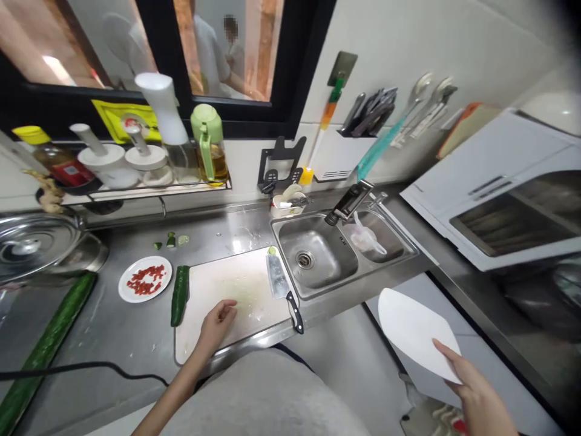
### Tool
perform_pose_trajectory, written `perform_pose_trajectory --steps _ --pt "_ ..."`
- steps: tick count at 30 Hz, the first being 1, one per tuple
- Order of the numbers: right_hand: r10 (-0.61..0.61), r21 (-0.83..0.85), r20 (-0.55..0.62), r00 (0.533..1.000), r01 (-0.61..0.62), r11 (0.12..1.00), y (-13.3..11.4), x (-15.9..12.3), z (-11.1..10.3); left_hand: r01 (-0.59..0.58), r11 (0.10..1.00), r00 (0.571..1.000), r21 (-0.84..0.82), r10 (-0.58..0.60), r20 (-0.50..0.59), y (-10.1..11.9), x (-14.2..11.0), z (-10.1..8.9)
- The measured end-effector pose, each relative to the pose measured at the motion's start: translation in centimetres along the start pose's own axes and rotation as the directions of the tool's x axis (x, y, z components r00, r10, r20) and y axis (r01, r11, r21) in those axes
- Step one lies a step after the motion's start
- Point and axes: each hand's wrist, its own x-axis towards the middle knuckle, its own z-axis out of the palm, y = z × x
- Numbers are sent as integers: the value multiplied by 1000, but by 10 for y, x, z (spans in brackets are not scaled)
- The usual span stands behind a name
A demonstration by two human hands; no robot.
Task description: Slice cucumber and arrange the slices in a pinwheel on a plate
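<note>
My right hand (472,381) grips the edge of a white plate (417,333), held tilted in the air to the right of the counter. Over the lower part of the white cutting board (195,339) is my left hand (218,321), fingers loosely bent, with nothing visible in them. A kitchen knife (280,278) with a black handle lies along the board's right side, near a small cucumber piece (272,250). At the board's left edge rests a length of cucumber (180,297). Beside that, chopped red pieces (146,280) lie on a small white plate (129,295).
A long cucumber (49,345) and a black cord (86,366) lie at left. Cucumber scraps (171,240) sit behind the small plate. The double sink (313,254) holds a plastic bag (363,236) in its right basin. Bottles and jars line a rack (158,191).
</note>
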Motion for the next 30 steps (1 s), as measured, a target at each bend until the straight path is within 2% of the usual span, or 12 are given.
perform_pose_trajectory --steps 3,5,7,10,12,14,16,19,21,24,26,30 --pt "85 -27 247 965 -81 996 -11 -1 43 6 1000 1000 21 -5 -14 -2 -4 2" --pt "81 -59 316 945 -66 996 -20 -5 75 16 1000 999 17 -15 -34 -1 -7 4" --pt "17 -92 381 924 19 996 -32 -10 107 26 1000 998 8 -26 -55 2 -10 5" --pt "-176 -144 353 919 239 960 -53 -18 148 47 999 995 -11 -48 -83 6 -14 6" --pt "-377 -305 305 875 465 831 -68 -25 169 62 998 993 -18 -64 -100 9 -18 6" --pt "-565 -530 322 760 639 557 -81 -34 184 73 997 988 -26 -76 -133 10 -21 5" --pt "-650 -670 383 656 682 294 -89 -44 193 80 996 980 -38 -85 -178 10 -24 3" --pt "-668 -713 427 610 682 167 -93 -51 203 94 994 967 -59 -105 -233 7 -29 1" --pt "-679 -663 411 608 711 236 -93 -48 213 108 991 961 -73 -123 -250 3 -30 1" --pt "-633 -409 369 681 730 547 -90 -40 240 122 988 956 -91 -142 -257 -1 -31 3" --pt "-544 -182 394 741 643 744 -87 -41 267 125 987 953 -96 -147 -267 -1 -32 7" --pt "-452 29 552 700 526 850 -80 -62 334 120 986 947 -116 -149 -283 0 -33 15"
